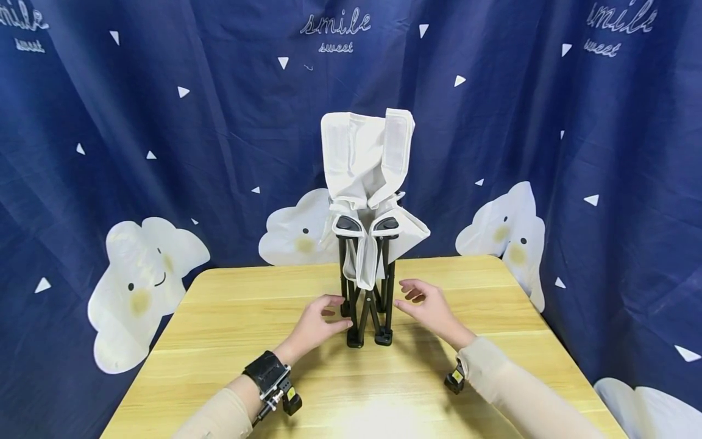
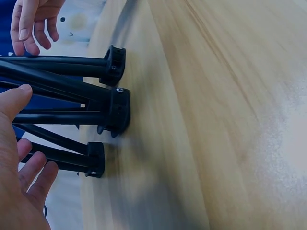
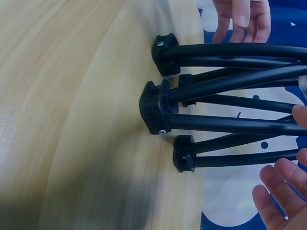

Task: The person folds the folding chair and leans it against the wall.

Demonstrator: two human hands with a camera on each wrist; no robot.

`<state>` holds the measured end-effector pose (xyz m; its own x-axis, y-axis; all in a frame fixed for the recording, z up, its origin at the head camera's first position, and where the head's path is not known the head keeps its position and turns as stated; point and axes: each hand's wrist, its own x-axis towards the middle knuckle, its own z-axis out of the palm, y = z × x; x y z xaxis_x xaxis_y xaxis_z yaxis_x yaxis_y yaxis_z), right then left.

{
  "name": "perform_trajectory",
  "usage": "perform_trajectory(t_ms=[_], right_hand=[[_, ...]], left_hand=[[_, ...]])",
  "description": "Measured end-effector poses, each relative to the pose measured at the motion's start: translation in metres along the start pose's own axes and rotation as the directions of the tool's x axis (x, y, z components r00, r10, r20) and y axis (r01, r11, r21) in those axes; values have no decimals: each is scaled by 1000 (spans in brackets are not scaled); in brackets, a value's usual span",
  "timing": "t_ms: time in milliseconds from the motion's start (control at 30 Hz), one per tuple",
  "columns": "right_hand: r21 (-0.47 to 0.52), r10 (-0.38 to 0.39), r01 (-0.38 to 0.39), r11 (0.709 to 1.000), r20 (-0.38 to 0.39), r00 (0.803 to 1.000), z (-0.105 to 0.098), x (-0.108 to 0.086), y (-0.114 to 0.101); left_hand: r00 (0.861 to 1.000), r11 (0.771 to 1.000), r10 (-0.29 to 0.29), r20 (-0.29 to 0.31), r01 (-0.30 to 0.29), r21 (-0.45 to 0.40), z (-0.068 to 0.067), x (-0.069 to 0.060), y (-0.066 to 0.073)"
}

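A small folding chair stands upright and folded on the table, its thin black legs bunched together and its white fabric seat loose on top. The left hand is at the lower left of the legs, thumb and fingers parted and loosely bent; whether the fingertips touch a leg I cannot tell. Opposite it, the right hand hovers beside the right-hand legs with parted, relaxed fingers and a small gap. Both wrist views show black plastic feet with screws, resting on the wood.
The wooden table has rounded back corners. Behind and beside it hangs a dark blue curtain with white clouds and triangles. A camera strap is on the left wrist, and a small camera is at the right wrist.
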<state>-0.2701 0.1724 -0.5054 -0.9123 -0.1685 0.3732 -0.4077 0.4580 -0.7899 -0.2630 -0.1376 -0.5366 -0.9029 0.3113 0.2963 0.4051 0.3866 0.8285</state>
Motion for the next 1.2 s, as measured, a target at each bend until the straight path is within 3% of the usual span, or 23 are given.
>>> perform_trajectory(t_ms=[433, 733, 1200], right_hand=[[-4, 39, -39, 999, 37, 999, 11, -2, 8], [-3, 51, -51, 999, 32, 998, 18, -3, 9], [26, 39, -40, 999, 8, 999, 30, -1, 8]], left_hand=[[998, 999, -38, 43, 37, 5, 8, -1, -13], [996, 998, -60, 60, 59, 24, 12, 0, -12], [999, 999, -47, 12, 47, 13, 23, 5, -10]])
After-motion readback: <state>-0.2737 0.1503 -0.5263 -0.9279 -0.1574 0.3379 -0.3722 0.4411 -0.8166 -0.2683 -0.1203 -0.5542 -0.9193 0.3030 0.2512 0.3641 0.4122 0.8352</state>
